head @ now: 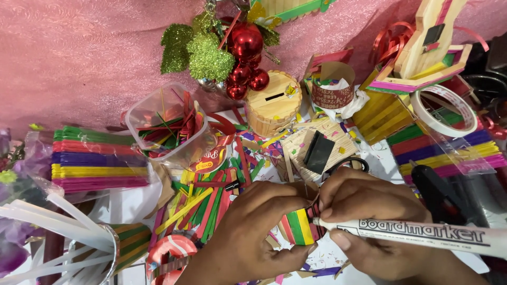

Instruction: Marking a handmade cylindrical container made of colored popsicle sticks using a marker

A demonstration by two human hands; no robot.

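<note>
Head view, striped stick piece (299,227) in left hand (253,232), marker (422,234) in right hand (380,221)

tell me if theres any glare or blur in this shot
Head view: sharp overall and evenly lit; bright glare spots on the shiny red bauble ornaments; soft shadow under both hands round the striped stick piece; white marker pen stays crisp.

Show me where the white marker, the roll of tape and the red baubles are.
white marker (422,235), head view, middle of its barrel.
roll of tape (442,110), head view, its white rim.
red baubles (246,43), head view, largest ball.
</note>
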